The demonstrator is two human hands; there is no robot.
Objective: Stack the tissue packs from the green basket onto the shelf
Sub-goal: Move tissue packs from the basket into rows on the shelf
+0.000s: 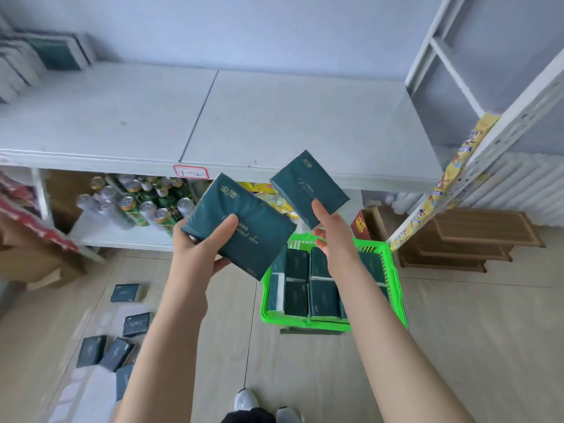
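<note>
— From the left, where are we?
— Our left hand grips one tissue pack, fingers curled beneath, thumb on top. Our right hand pinches a second pack by its lower edge, over the green basket.
— And the shelf?
— Ahead of us. Its stack sits far left, so our left hand is nearer. Both packs' long axes slant across the shelf edge and we'd likely square them first.

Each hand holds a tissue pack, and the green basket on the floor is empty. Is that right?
Not quite. The head view shows many packs in the basket, so it is not empty. The rest stands: the left hand grips one pack, the right hand another pack.
</note>
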